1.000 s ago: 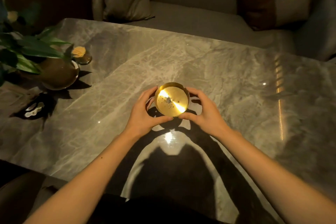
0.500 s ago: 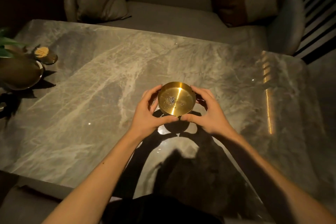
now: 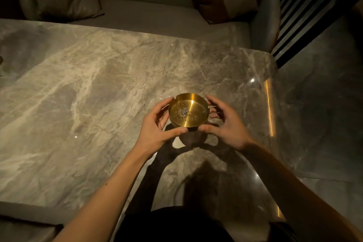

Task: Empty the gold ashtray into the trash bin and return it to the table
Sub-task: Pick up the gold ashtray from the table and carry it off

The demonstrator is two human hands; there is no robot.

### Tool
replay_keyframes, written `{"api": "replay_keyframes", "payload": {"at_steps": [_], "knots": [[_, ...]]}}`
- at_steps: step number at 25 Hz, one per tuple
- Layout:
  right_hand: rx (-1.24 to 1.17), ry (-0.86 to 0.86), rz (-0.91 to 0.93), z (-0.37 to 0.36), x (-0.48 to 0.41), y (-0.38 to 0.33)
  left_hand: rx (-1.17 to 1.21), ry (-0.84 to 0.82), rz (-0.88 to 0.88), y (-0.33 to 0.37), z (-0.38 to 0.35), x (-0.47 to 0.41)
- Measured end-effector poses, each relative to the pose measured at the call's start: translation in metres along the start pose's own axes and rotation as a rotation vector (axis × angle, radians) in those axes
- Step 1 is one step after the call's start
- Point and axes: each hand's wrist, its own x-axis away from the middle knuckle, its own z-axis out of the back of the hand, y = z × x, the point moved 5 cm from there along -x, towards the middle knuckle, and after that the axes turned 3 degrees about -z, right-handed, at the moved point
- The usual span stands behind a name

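Observation:
A round gold ashtray (image 3: 193,107) with a small heap of grey ash in it is held a little above the marble table (image 3: 78,94); its shadow falls on the stone just below. My left hand (image 3: 155,125) grips its left side, thumb under the near rim. My right hand (image 3: 224,122) grips its right side the same way. The ashtray is level. No trash bin is in view.
A grey sofa (image 3: 153,12) with two brown-and-beige cushions (image 3: 64,0) runs along the table's far edge. The table's right edge (image 3: 270,108) has a glowing light strip; beyond it lie dark stone floor and a black slatted screen (image 3: 314,12).
The ashtray has come up off the table in both hands. My view has swung to the right, so the plant and small dish at the left have left the frame.

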Motion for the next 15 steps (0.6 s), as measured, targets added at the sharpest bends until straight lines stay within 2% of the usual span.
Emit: {"api": "replay_keyframes", "payload": {"at_steps": [5,11,15], "knots": [[0.041,0.064,0.004,0.017,0.0,0.014,-0.036,-0.117,0.02,-0.009,-0.02,-0.024],[-0.05,0.158,-0.121,0.038,-0.017,0.043,0.009,-0.227,0.07,-0.035,-0.034,-0.072],[-0.037,0.212,-0.128,0.062,-0.018,0.064,-0.015,-0.259,0.074,-0.04,-0.058,-0.092]]}}
